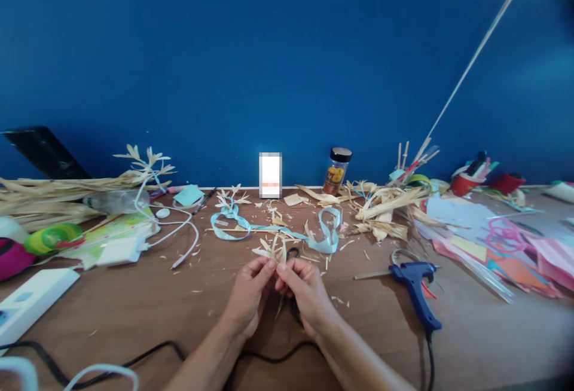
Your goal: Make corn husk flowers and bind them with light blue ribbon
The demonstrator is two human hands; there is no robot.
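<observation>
Both hands meet above the middle of the table, pinching a small pale flower of dried husk (274, 249) between them. My left hand (252, 286) is closed, thumb and forefinger on the flower's left side near its base. On the other side, my right hand (305, 288) is closed on the same base. The husk petals spread upward and outward from the fingertips. Beneath the right hand lie scissors, partly covered, with a black handle loop (293, 252) showing. Beyond the hands a light blue ribbon (329, 238) lies curled among husk scraps.
A blue glue gun (415, 286) lies to the right, its cord running off the front. Dried husks (385, 208), a lidded jar (336, 171) and coloured paper (506, 259) are further back. At left are a white power strip (36, 298), cables and a husk flower bunch (146, 161).
</observation>
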